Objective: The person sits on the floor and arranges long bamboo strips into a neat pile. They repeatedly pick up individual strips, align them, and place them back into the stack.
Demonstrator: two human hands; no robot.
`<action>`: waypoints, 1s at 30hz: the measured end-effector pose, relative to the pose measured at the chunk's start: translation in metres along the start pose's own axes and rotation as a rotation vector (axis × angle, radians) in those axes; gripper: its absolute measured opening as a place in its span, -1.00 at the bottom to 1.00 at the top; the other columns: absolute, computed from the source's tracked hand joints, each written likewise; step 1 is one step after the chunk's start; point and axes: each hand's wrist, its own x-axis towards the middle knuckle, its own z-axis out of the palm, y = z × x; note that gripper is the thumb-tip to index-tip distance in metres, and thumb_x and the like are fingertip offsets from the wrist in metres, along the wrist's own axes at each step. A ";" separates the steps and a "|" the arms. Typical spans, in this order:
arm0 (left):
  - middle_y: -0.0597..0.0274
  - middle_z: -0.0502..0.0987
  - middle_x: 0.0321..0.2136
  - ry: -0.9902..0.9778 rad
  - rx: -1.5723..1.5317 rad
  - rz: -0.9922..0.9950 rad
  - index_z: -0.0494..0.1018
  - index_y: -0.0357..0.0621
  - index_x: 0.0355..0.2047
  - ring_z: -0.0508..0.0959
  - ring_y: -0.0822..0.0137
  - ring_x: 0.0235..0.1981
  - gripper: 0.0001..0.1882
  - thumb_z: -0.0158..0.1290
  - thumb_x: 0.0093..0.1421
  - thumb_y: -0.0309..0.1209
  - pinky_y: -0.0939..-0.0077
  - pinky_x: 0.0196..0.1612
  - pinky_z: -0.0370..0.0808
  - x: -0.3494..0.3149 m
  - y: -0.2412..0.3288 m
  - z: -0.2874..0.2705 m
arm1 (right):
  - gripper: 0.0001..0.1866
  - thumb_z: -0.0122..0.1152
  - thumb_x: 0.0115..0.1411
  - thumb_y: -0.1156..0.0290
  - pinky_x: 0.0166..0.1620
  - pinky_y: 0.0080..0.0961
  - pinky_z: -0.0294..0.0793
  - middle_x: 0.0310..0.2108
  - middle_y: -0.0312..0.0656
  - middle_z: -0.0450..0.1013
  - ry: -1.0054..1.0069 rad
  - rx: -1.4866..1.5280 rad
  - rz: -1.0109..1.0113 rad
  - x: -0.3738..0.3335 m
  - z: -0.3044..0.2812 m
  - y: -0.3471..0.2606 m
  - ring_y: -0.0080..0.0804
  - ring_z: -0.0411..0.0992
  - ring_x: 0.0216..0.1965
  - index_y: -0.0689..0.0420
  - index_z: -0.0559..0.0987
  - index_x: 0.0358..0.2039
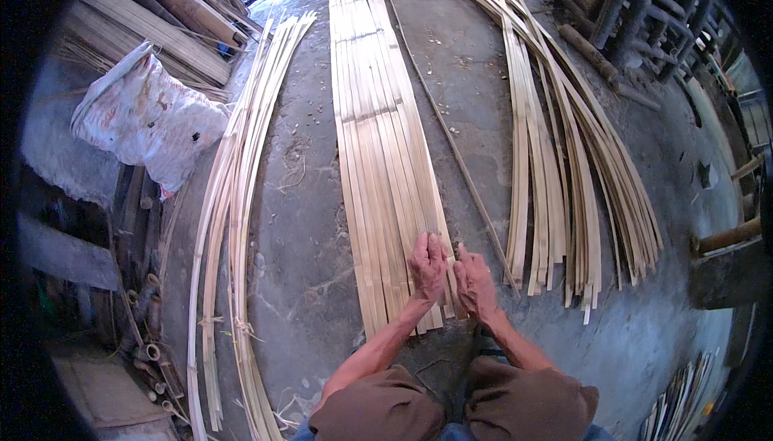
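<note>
Long pale bamboo strips (385, 175) lie side by side in a flat row on the grey floor, running away from me. My left hand (428, 265) is closed over the row's right edge near its close end, its fingers curled around a bamboo strip. Just to the right, my right hand (475, 284) is closed too, thumb and forefinger pinched by the same edge strip. A small dark bit shows at its fingertips, too small to name. Between the two hands the strip's end shows in part; the fingers cover the rest.
A thin rod (451, 139) lies along the row's right. Loose bamboo strips (564, 175) fan out farther right; a tied bundle (241, 199) lies left. A stained white sack (149, 115) rests on the left. Dark stacked frames (636, 18) stand far right.
</note>
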 end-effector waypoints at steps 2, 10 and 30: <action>0.36 0.31 -0.67 0.007 -0.074 -0.084 0.36 -0.21 -0.35 0.35 0.55 -0.70 -0.66 -0.19 0.49 -0.23 0.57 -0.65 0.31 0.002 0.007 0.013 | -0.49 -0.10 0.44 0.18 -0.02 -0.16 0.47 -0.13 0.18 0.44 -0.020 -0.017 -0.005 -0.003 0.005 0.003 0.11 0.42 -0.08 0.22 0.33 0.28; 0.13 0.43 -0.58 -0.102 0.139 -0.050 0.41 -0.26 -0.28 0.50 0.12 -0.54 -0.64 -0.18 0.47 -0.19 0.26 -0.42 0.45 0.011 -0.040 0.028 | -0.53 -0.08 0.46 0.23 -0.23 -0.45 0.47 -0.38 -0.21 0.49 -0.176 0.671 0.419 -0.002 -0.007 -0.003 -0.46 0.43 -0.35 0.18 0.38 0.28; 0.01 -0.09 0.46 -0.494 1.134 0.455 0.03 -0.17 0.42 -0.20 0.06 0.49 -0.24 -0.12 0.35 0.00 -0.08 0.44 -0.29 -0.029 -0.102 0.002 | -0.51 0.11 0.39 0.33 -0.44 -0.55 0.35 -0.48 0.04 0.01 0.004 0.131 0.186 -0.017 0.014 0.067 -0.56 0.15 -0.55 -0.05 0.34 0.31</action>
